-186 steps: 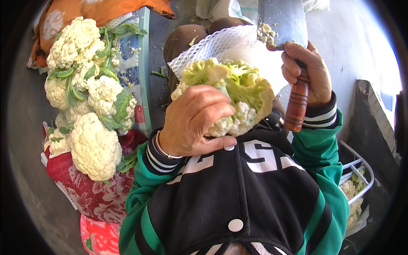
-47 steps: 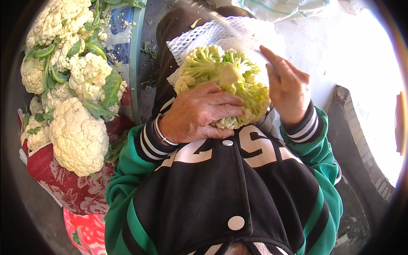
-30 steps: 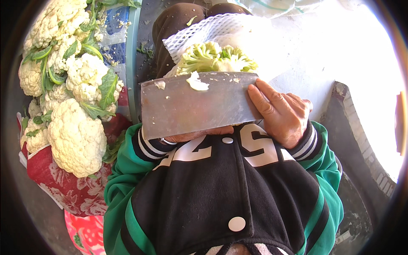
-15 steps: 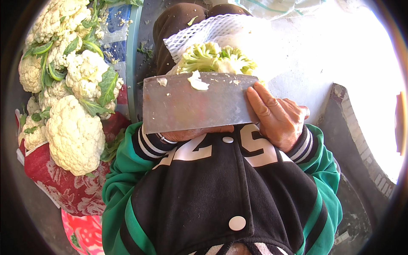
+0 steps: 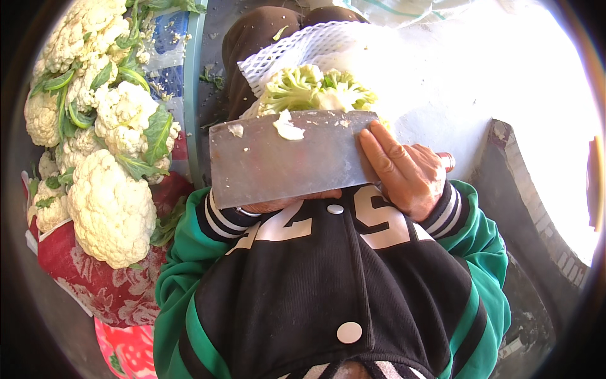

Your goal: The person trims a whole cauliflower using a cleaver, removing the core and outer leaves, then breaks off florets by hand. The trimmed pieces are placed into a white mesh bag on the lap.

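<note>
My right hand (image 5: 407, 174) is closed round the handle of a cleaver (image 5: 290, 161), two fingers stretched along the broad grey blade. The blade lies almost flat before my chest, with pale cauliflower scraps stuck on it. Just beyond its far edge shows a cut cauliflower (image 5: 293, 88), stalks and green bits exposed, beside a white foam net (image 5: 278, 60) over my lap. Most of my left hand (image 5: 287, 204) is hidden under the blade; only a strip of it and the wrist shows, so its fingers and anything in them cannot be made out.
On my left, several whole cauliflowers (image 5: 110, 208) with green leaves are heaped on a red patterned cloth (image 5: 95, 278). A pale green rim (image 5: 192, 95) runs beside the heap. A dark curved edge (image 5: 524, 189) stands to the right, next to a glaring bright area.
The cleaver has tilted slightly, its left end dropping a little toward me. My right hand has shifted slightly left with it, and more of the handle's end shows.
</note>
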The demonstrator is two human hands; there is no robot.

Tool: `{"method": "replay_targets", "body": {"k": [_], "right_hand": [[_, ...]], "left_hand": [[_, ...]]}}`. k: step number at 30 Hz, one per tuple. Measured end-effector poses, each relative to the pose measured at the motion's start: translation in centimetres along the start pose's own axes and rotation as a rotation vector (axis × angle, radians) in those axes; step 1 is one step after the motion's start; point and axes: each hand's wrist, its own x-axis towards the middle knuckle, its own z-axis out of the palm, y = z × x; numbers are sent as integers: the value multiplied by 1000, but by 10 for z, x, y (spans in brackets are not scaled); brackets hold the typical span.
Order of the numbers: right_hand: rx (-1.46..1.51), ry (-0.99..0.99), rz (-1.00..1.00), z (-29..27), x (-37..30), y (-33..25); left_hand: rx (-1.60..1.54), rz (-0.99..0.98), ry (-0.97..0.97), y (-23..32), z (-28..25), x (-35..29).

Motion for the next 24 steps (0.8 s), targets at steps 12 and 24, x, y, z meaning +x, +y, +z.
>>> {"method": "replay_targets", "body": {"k": [12,24], "right_hand": [[1,-72,16,4,15,2],[23,46,-50,25,42,27]], "left_hand": [[-204,-45,-148,9,-13,25],[-319,84,-121,7,-15,41]]}}
